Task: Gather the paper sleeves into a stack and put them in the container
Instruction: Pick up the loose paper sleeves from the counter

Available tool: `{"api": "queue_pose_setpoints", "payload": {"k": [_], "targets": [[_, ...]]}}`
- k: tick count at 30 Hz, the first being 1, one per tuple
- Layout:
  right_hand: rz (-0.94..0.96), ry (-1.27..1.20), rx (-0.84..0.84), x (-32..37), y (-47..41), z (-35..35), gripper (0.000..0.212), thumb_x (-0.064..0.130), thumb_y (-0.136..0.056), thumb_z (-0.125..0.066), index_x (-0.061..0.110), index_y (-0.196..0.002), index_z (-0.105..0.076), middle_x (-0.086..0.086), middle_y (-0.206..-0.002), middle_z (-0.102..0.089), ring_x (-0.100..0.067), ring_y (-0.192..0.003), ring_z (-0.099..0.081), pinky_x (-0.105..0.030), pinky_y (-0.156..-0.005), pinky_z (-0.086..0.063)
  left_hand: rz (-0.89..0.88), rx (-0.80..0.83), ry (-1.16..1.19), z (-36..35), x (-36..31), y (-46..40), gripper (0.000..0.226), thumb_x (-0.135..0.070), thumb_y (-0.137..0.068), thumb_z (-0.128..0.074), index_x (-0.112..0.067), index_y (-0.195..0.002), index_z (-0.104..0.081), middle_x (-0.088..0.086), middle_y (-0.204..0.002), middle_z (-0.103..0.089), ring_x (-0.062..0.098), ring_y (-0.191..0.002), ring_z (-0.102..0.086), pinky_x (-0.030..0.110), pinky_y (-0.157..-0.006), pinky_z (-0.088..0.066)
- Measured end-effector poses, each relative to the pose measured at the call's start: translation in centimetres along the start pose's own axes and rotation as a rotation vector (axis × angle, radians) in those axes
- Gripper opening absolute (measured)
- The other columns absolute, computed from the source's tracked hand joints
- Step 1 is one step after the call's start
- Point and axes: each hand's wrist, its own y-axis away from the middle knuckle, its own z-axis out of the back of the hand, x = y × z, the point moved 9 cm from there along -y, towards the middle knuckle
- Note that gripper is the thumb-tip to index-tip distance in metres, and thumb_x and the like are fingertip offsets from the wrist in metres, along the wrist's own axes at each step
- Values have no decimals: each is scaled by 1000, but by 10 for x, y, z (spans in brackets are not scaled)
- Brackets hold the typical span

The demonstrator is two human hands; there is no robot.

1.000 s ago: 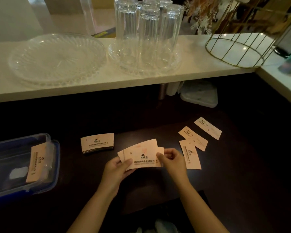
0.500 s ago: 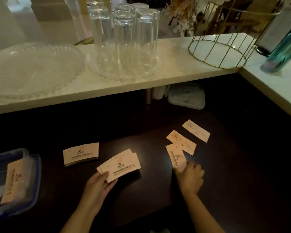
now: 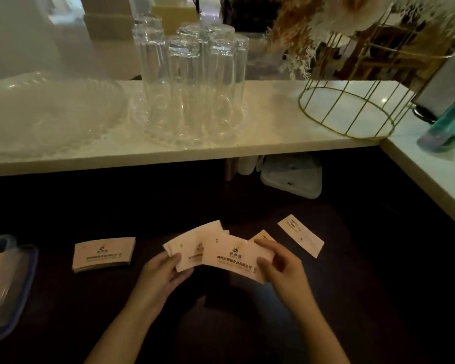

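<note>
My left hand (image 3: 163,274) grips a fanned bunch of pale pink paper sleeves (image 3: 192,245) above the dark counter. My right hand (image 3: 281,266) pinches one more sleeve (image 3: 234,257) and holds it against the front of that bunch. A neat stack of sleeves (image 3: 103,254) lies on the counter to the left. One loose sleeve (image 3: 301,239) lies flat to the right, and another sleeve (image 3: 262,236) peeks out behind my right fingers. The clear container with a blue rim (image 3: 24,290) sits at the far left edge, with a sleeve inside it.
A white shelf (image 3: 273,132) runs across above the dark counter, carrying a glass platter (image 3: 45,114), upturned glasses (image 3: 192,82) on a glass tray, a gold wire basket (image 3: 352,109) and a teal bottle (image 3: 447,127). A white lid (image 3: 292,177) lies under the shelf.
My right hand picked a loose sleeve off the counter on the right and brought it left onto the bunch in my left hand. The camera view shifted leftward.
</note>
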Motion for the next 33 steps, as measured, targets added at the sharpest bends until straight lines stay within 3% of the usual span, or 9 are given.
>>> {"api": "queue_pose_setpoints", "payload": {"k": [3, 6, 12, 14, 16, 19, 21, 26, 33], "targets": [[43, 100, 50, 17, -12, -4, 31, 11, -87, -58, 36, -106, -57, 12, -107, -58, -4, -91, -61, -11, -59, -52, -43, 89, -38, -31, -11, -1, 19, -6, -91, -46, -6, -102, -61, 11, -89, -74, 21, -86, -70, 29, -66, -57], [64, 160, 44, 23, -23, -8, 34, 11, -87, -58, 31, -115, -55, 5, -107, -59, -6, -89, -62, -16, -59, -55, -55, 128, -78, -41, -15, 0, 17, -9, -89, -49, -12, -101, -61, 1, -86, -76, 14, -83, -70, 20, -59, -55], [164, 239, -17, 21, -38, -31, 56, 17, -83, -64, 40, -127, -38, 18, -94, -49, 0, -81, -54, -11, -59, -43, -117, 11, -94, -15, -28, -7, 20, -5, -85, -54, -19, -97, -63, 0, -85, -75, 12, -81, -70, 20, -58, -55], [182, 334, -84, 9, -46, -14, 58, 17, -82, -67, 34, -130, -40, 10, -101, -51, -4, -86, -52, -9, -66, -39, -108, -33, -13, 0, -28, -12, 21, -4, -86, -53, -17, -100, -62, 5, -91, -74, 17, -85, -69, 26, -63, -56], [186, 530, -89, -11, -52, 9, 55, 18, -81, -67, 24, -131, -44, -1, -116, -52, -14, -105, -50, -16, -80, -38, -100, -77, 49, 14, -26, -17, 22, -5, -86, -52, -15, -104, -61, 9, -101, -70, 21, -94, -65, 34, -75, -52], [104, 971, 62, -59, -52, 34, 66, 39, -79, -65, 27, -137, -34, -4, -138, -39, -19, -125, -35, -30, -96, -41, -73, -130, 123, 29, -17, -23, 20, -5, -87, -51, -16, -101, -61, 10, -103, -66, 22, -96, -61, 41, -86, -47], [28, 1136, 197, -89, -45, 40, 75, 51, -77, -61, 30, -140, -25, -4, -145, -30, -20, -130, -30, -37, -104, -38, -44, -148, 144, 33, -8, -24, 19, -6, -87, -50, -17, -98, -61, 9, -102, -66, 21, -96, -61, 42, -85, -47], [114, 1178, 166, -98, -37, 43, 54, 42, -88, -50, 24, -137, -34, -4, -141, -40, -21, -125, -37, -32, -98, -41, -10, -173, 156, 38, 6, -20, 18, -7, -87, -53, -18, -97, -62, 8, -100, -68, 21, -95, -63, 36, -72, -50], [152, 1256, 254, -98, -37, 36, 52, 34, -95, -39, 19, -142, -23, -8, -148, -36, -23, -131, -38, -33, -103, -39, 3, -174, 112, 31, 7, -22, 17, -7, -88, -52, -16, -99, -61, 9, -100, -68, 22, -93, -64, 40, -78, -51]]}}
